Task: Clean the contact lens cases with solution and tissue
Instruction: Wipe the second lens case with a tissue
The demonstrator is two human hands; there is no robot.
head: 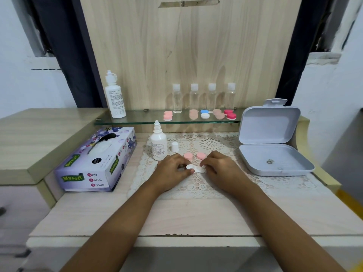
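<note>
Both hands are at mid-bench on the white lace doily (212,185). Left hand (172,169) and right hand (220,167) face each other, each grip clamped on one end of the white twin-well lens case body (196,169): fingertips pinch it, and the case sits low over the doily. Can't tell if it touches the doily.

Two round pink plastic caps (188,155) lie side by side just behind the hands, toward the bench's back edge.

The small white solution bottle (158,146) stands upright just left of the caps with its nozzle bare. Its white cap (174,147) stands beside it.

The purple floral tissue box (98,161) is at the left edge of the bench (176,216), with a tissue poking out of the slot.

The grey hinged plastic box (275,154) is at the right edge, lid up.

The glass shelf (137,118) along the back edge carries a tall white bottle (115,99), four clear bottles with white caps (177,99), and several closed lens cases (168,115) in pink, peach, blue-white and magenta.
</note>
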